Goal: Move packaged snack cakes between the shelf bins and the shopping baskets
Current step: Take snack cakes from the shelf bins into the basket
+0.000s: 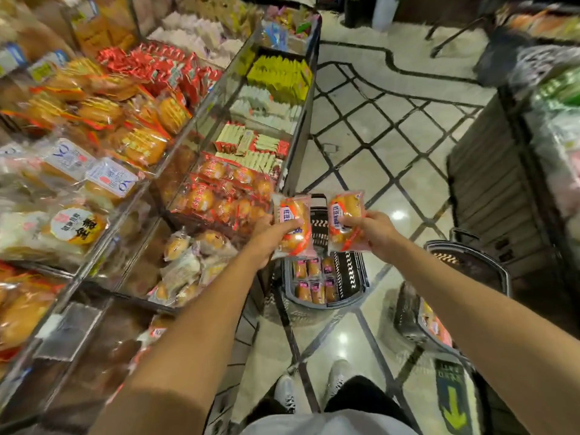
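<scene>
- Two bare forearms are stretched forward from the bottom of the view, each ending in a hand closed round one wrapped snack cake.
- One orange-and-white snack cake packet (293,226) is gripped by the left hand (272,235), with the thumb laid across the front of the wrapper and the fingers hidden behind it.
- A second snack cake packet (345,222) is pinched by the right hand (375,235), fingers curled over its lower right edge.
- Both packets are held upright, just beside each other but apart, above the grey shopping basket (351,277).
- More packaged cakes (314,279) are seen lying in rows in that basket, directly below the hands.
- Left of the left hand, a shelf bin (219,196) is filled with similar orange packets; its near corner lies just beside the left-hand packet.
- Below the left forearm, another bin of pale-wrapped cakes (188,265) is visible.
- Right of the right forearm, a second dark basket (439,315) stands on the tiled floor (376,136), with some orange packets inside.
- White shoes (287,392) are seen under the arms, close to the camera.
</scene>
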